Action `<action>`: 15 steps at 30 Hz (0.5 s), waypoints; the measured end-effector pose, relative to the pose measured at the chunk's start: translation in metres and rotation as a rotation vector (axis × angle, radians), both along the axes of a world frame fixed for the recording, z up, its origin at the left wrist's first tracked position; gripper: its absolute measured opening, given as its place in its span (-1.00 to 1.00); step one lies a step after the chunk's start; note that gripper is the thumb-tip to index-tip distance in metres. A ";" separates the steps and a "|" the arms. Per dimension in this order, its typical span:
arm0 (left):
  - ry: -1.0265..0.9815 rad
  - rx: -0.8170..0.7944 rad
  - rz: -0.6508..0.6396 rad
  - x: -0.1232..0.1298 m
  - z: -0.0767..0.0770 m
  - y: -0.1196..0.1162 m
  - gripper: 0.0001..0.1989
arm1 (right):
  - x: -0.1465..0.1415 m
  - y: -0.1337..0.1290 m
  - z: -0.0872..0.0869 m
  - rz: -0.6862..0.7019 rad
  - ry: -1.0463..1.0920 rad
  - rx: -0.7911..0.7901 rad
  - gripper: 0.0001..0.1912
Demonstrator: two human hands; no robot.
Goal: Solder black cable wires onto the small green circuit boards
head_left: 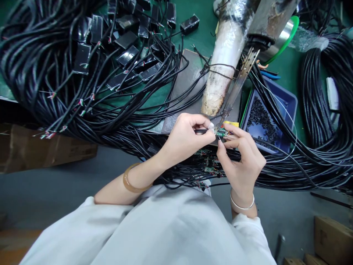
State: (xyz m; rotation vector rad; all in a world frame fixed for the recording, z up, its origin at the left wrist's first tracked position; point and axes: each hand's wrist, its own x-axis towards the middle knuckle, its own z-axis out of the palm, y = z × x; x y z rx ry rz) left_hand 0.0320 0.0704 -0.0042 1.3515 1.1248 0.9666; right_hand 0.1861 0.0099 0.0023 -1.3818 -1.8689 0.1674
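My left hand point(190, 134) is closed in a pinch around a black cable point(200, 131). At the cable's end, in front of those fingertips, is a small green circuit board point(221, 132). My right hand point(241, 154) comes in from the right, its fingers closed at the board's other end. Thin solder wire point(295, 129) runs down to this hand, and a fine bright strand shows at its thumb tip. Just above the board is the lower end of a fixed soldering iron point(234, 92); fingers and board partly hide its tip.
Left, many black cables point(68, 55) lie heaped with black boxes point(82, 59). Beside the iron hangs a whitish wrapped tube point(220, 81). A blue bin point(291, 101) holds small black pieces. A green-rimmed spool point(294, 31) stands behind. More circuit boards point(211, 170) hang at the table edge.
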 end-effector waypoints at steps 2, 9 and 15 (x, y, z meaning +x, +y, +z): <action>-0.002 0.000 0.003 0.000 0.000 0.000 -0.91 | -0.001 0.001 0.000 -0.003 0.007 0.005 -0.83; -0.137 -0.073 -0.019 -0.005 -0.005 -0.011 -0.93 | 0.002 -0.003 -0.002 -0.047 0.149 -0.012 -0.85; -0.249 -0.087 -0.180 -0.017 -0.015 -0.025 -0.90 | 0.015 -0.008 -0.007 0.062 0.473 -0.400 -0.86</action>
